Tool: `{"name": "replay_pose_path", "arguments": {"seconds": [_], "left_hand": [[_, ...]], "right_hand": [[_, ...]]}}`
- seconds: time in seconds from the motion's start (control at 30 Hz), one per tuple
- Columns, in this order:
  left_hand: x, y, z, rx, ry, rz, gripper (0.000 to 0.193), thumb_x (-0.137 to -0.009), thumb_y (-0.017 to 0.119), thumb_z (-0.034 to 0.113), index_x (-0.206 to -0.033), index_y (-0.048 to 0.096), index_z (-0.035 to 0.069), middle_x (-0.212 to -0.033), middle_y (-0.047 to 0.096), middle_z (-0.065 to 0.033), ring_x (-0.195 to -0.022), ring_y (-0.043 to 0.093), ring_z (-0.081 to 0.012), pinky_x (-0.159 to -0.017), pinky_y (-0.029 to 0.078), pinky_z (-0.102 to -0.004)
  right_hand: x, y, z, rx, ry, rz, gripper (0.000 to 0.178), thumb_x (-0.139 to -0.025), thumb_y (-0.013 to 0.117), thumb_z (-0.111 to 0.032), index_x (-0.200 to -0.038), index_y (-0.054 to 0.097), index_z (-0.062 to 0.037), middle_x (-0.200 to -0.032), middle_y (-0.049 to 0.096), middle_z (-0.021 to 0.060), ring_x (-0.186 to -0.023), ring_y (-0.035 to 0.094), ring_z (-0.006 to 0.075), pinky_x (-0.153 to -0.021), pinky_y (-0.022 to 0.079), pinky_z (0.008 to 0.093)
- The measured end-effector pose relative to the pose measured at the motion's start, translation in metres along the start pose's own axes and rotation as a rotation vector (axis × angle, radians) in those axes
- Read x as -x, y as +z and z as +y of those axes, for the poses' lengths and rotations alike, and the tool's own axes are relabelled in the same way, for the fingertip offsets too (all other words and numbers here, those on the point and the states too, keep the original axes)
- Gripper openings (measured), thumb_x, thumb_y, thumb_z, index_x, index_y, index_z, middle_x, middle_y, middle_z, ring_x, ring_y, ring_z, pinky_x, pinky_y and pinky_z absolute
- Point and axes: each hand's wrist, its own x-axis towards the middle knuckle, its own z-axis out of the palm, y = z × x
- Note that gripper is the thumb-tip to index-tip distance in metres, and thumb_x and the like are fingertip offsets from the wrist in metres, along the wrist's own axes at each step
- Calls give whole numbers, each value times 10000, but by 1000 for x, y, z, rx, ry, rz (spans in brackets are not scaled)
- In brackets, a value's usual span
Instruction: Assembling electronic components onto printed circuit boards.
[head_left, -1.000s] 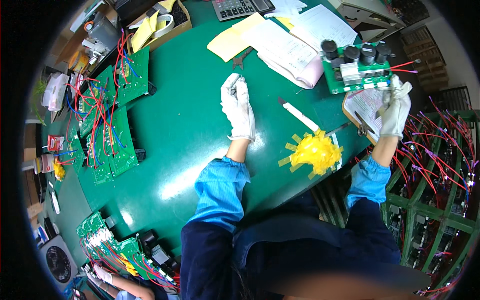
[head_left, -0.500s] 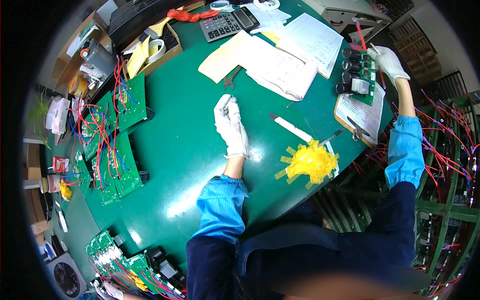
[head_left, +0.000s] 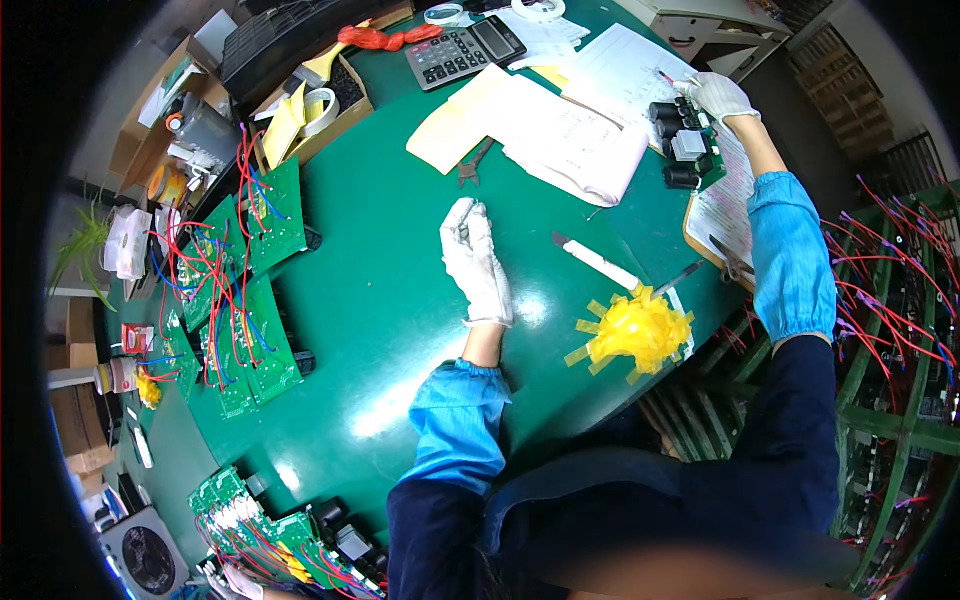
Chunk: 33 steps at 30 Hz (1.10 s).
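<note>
My right hand (head_left: pixel 724 97), in a white glove, grips the upper edge of a green circuit board (head_left: pixel 712 160) at the far right. Large black cylinders and a pale block stand out from its left side. The board is over a clipboard (head_left: pixel 722 215) with a printed sheet, beside loose papers. Near the middle of the green table, my left hand (head_left: pixel 477 262), also gloved, rests with fingers curled together and nothing visible in them. A dark pair of pliers (head_left: pixel 472 165) lies beyond it. To its right are a white-handled brush (head_left: pixel 597 262) and a clump of yellow tape pieces (head_left: pixel 640 335).
Wired circuit boards (head_left: pixel 265 340) lie at the left, with more at the lower left (head_left: pixel 275 530) near another person's gloved hand (head_left: pixel 240 582). A calculator (head_left: pixel 465 55), papers (head_left: pixel 575 140) and a parts box (head_left: pixel 345 95) stand at the back. Scissors (head_left: pixel 735 262) lie on the clipboard. A wire-filled rack (head_left: pixel 900 420) stands right.
My right hand has moved left with the circuit board, bringing it from the clipboard's outer side closer to the papers. My left hand keeps its curled pose; the whole view has shifted slightly.
</note>
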Motion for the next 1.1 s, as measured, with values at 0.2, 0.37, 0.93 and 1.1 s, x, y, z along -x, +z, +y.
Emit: {"name": "replay_pose_path", "arguments": {"seconds": [0.2,0.37,0.93,1.1], "left_hand": [[2,-9,-6,-3,3,11,318,-988,590,197,-1224,563,-15,-1145,629,-117,-1033,603,-154,-931,476,-294],[6,-7,-12,29,-12,-12,314,-984,587,169,-1234,549,-17,-1137,622,-106,-1021,609,-155,-907,492,-298],[1,-12,-3,-112,77,16,272,-997,557,217,-1199,590,39,-1058,650,-63,-909,596,-120,-830,496,-286],[-15,-21,-4,54,112,144,261,-1009,521,181,-1211,579,27,-1083,644,-62,-916,596,-113,-813,499,-281]], "right_hand": [[14,-22,-7,-116,149,-48,683,-902,452,-672,-1035,717,-57,-1038,680,246,-1010,644,410,-893,490,468],[42,-38,0,-280,249,150,495,-922,500,-546,-1055,712,-119,-878,710,155,-929,660,377,-826,497,466],[190,-34,-274,-1973,41,50,235,-993,558,-309,-1000,604,-79,-677,539,-15,-506,429,41,-449,335,191],[151,-17,-351,-2135,372,143,405,-1026,438,-421,-984,623,-64,-638,570,19,-441,421,51,-391,274,211]]}}
